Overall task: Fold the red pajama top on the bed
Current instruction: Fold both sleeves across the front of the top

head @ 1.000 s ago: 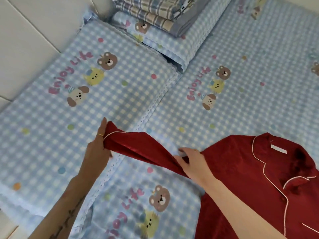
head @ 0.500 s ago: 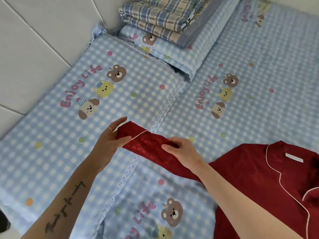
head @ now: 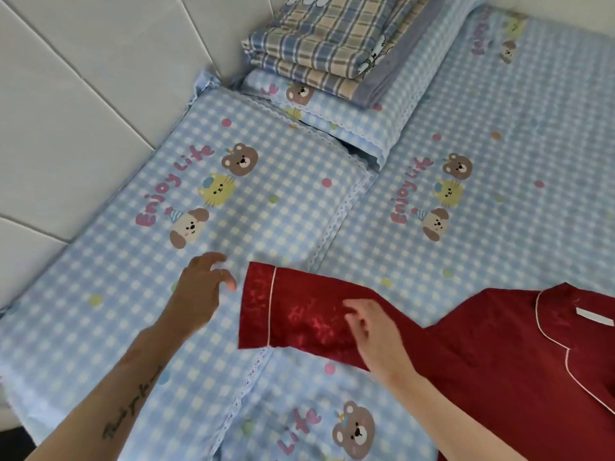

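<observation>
The red pajama top lies on the bed at the lower right, collar with white piping and a white label facing up. Its left sleeve is spread flat toward the left, the piped cuff resting on the pillow's edge. My left hand hovers just left of the cuff, fingers apart, holding nothing. My right hand is over the middle of the sleeve with loose, spread fingers, touching or just above the fabric.
A blue checked pillow with cartoon animals lies under the cuff. A second pillow carries a folded plaid blanket at the back. White padded headboard on the left. The bed sheet stretches to the right.
Both hands held the sleeve, lifted and bunched; now the sleeve lies flat and both hands have let go, the left drawn back to the left of the cuff.
</observation>
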The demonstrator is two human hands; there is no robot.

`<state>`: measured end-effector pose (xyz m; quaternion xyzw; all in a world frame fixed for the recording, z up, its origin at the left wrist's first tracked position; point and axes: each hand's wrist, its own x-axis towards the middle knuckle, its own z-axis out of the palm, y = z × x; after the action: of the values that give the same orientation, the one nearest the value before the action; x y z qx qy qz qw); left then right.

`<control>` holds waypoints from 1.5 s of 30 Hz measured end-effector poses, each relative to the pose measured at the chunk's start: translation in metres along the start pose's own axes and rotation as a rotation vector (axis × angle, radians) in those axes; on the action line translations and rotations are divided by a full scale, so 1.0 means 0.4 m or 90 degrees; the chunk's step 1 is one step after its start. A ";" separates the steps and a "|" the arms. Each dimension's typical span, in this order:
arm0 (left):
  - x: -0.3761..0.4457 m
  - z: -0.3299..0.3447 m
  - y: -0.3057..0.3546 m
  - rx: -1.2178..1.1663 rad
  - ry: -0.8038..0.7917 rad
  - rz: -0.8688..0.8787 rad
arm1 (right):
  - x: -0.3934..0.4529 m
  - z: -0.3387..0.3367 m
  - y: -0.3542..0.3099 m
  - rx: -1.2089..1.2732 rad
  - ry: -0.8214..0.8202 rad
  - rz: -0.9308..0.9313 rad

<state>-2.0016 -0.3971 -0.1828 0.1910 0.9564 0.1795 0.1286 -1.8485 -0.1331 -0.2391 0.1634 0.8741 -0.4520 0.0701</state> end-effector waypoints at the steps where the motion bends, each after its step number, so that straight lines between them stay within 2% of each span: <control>1: -0.012 0.016 -0.007 -0.020 0.015 -0.056 | 0.013 -0.003 0.031 -0.069 0.077 0.026; 3: -0.035 0.048 0.008 -0.094 0.087 -0.169 | 0.036 -0.023 0.091 -0.184 0.135 0.106; 5: -0.059 0.083 0.068 -0.174 0.140 -0.249 | 0.050 -0.056 0.141 -0.245 0.110 0.183; 6: -0.071 0.107 0.102 -0.184 0.135 -0.270 | 0.054 -0.073 0.162 -0.256 0.095 0.206; 8: -0.086 0.160 0.158 -0.084 0.103 -0.267 | 0.055 -0.109 0.200 -0.271 0.069 0.221; 10: -0.082 0.194 0.191 0.031 0.078 -0.273 | 0.048 -0.140 0.230 -0.294 0.036 0.200; 12: -0.063 0.205 0.193 0.038 0.079 -0.287 | 0.032 -0.168 0.257 -0.341 0.007 0.148; 17: -0.075 0.158 0.129 -0.229 0.178 -0.374 | 0.013 -0.237 0.310 -0.438 0.015 0.038; 19: -0.091 0.125 0.086 -0.256 0.187 -0.394 | 0.042 -0.252 0.326 -0.469 -0.017 -0.007; 24: -0.126 0.100 0.033 -0.213 0.165 -0.417 | 0.142 -0.249 0.294 -0.419 0.160 0.112; 27: -0.154 0.111 0.026 -0.193 0.161 -0.423 | 0.125 -0.212 0.255 -0.385 0.251 0.092; 29: -0.168 0.113 0.028 -0.183 0.173 -0.426 | 0.064 -0.158 0.238 -0.379 0.275 0.057; 31: -0.178 0.112 0.036 -0.178 0.185 -0.424 | -0.015 -0.096 0.233 -0.373 0.256 0.050; 35: -0.188 0.096 0.085 -0.206 0.206 -0.420 | -0.080 -0.037 0.218 -0.319 0.085 0.110; 37: -0.193 0.083 0.134 -0.264 0.205 -0.394 | -0.081 -0.045 0.163 -0.221 0.107 0.124; 39: -0.198 0.069 0.212 -0.403 0.188 -0.360 | -0.095 -0.063 0.063 -0.019 0.159 0.121; 42: -0.209 0.068 0.376 -0.593 0.101 -0.285 | -0.155 -0.101 -0.107 0.317 0.106 0.140; 44: -0.224 0.090 0.485 -0.630 0.001 -0.204 | -0.191 -0.131 -0.172 0.437 0.043 0.185; 45: -0.232 0.104 0.537 -0.637 -0.054 -0.160 | -0.205 -0.151 -0.182 0.455 0.044 0.204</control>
<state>-1.8371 -0.2377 -0.1197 -0.0029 0.7633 0.5901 0.2630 -1.7954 -0.1412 -0.1260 0.3269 0.6268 -0.7056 0.0491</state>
